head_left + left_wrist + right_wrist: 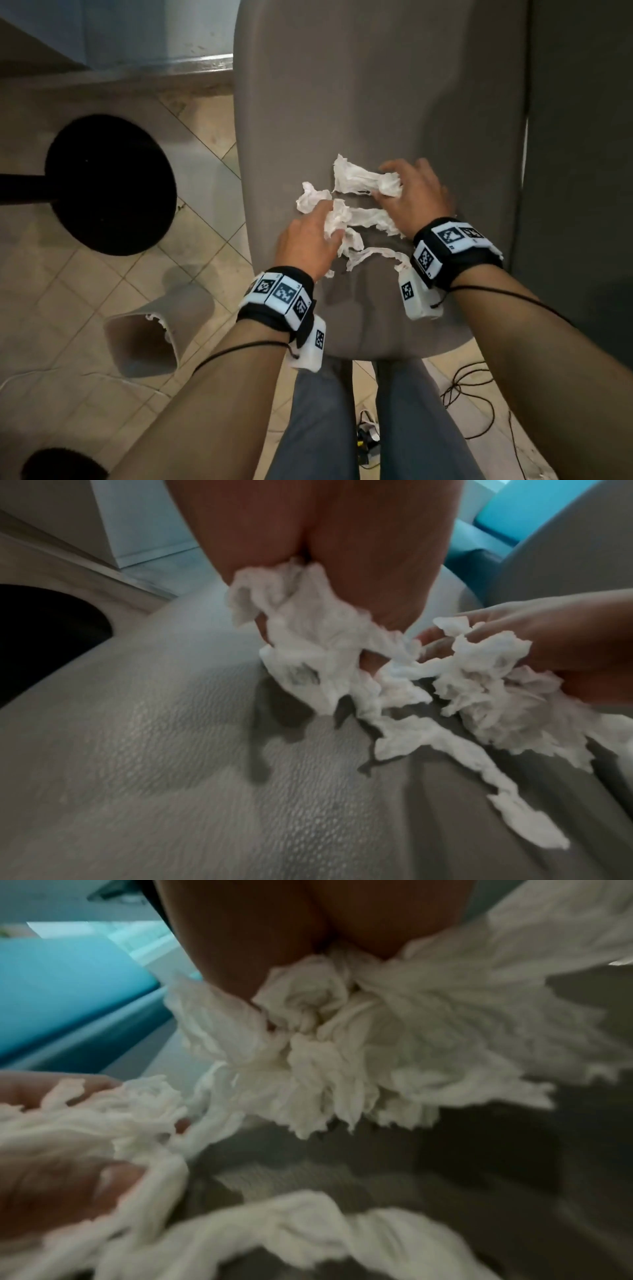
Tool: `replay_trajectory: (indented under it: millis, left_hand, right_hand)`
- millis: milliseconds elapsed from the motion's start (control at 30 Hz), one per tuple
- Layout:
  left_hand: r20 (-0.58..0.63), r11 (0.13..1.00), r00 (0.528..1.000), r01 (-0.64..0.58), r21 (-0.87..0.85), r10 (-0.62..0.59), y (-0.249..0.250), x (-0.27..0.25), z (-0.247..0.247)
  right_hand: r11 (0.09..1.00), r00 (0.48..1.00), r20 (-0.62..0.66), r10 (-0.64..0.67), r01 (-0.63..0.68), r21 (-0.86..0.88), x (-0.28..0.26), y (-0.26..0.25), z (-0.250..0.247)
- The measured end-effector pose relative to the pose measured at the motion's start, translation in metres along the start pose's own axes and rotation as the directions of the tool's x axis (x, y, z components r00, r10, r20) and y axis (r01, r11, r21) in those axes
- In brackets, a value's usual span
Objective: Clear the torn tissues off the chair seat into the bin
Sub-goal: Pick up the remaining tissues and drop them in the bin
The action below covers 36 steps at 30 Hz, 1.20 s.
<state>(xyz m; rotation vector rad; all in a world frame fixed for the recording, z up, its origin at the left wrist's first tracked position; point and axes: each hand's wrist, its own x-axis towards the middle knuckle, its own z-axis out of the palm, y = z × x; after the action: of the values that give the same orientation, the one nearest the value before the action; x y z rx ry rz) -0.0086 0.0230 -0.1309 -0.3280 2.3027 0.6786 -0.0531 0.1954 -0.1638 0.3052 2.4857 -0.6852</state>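
two hands [305, 240], one chair seat [376, 102], one bin [144, 342], several torn tissues [363, 181]

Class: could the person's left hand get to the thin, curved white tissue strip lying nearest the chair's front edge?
Probably yes. The thin white tissue strip lies uncovered on the grey chair seat, just beside the left hand, but that hand already holds a crumpled tissue wad.

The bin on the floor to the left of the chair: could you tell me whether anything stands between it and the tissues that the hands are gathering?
Nothing visible does. The bin stands on bare tiles just left of the chair seat, its mouth open, while both hands grip torn tissues.
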Motion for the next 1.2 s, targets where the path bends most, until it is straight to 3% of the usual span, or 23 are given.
replay_trajectory:
  millis: [100,333,500,700,833,967,1200]
  left_hand:
    - [-0.051,0.999,0.999,0.011,0.032,-0.009,-0.006,0.003,0.004]
    - [-0.185,0.978,0.978,0.058,-0.2,-0.096,-0.022,-0.025,-0.005]
    - [-0.226,0.926,0.951,0.118,-0.359,-0.209,-0.032,-0.057,-0.003]
    - [-0.207,0.839,0.936,0.14,-0.526,-0.286,-0.03,-0.092,0.014]
    - [-0.195,0.756,0.922,0.138,-0.64,-0.334,-0.026,-0.118,0.029]
    - [-0.186,0.667,0.905,0.133,-0.733,-0.384,-0.026,-0.151,0.044]
    - [-0.163,0.506,0.864,0.117,-0.854,-0.477,-0.048,-0.214,0.059]
  right_hand:
    - [1.0,1.0,-0.005,0.012,-0.012,-0.015,-0.003,0.012,0.006]
    - [0.958,0.987,-0.092,0.13,-0.101,0.269,-0.053,0.038,-0.012]
    - [0.915,0.972,-0.124,0.198,-0.138,0.38,-0.089,0.054,-0.018]
    - [0.933,0.989,0.041,0.142,-0.148,0.329,-0.101,0.041,-0.003]
    - [0.995,0.993,0.114,0.043,-0.053,0.088,-0.089,0.043,0.02]
    - [0.997,0.992,0.121,0.031,-0.023,-0.071,-0.086,0.047,0.026]
    - [0.995,0.994,0.058,-0.094,0.095,-0.006,-0.123,0.038,0.003]
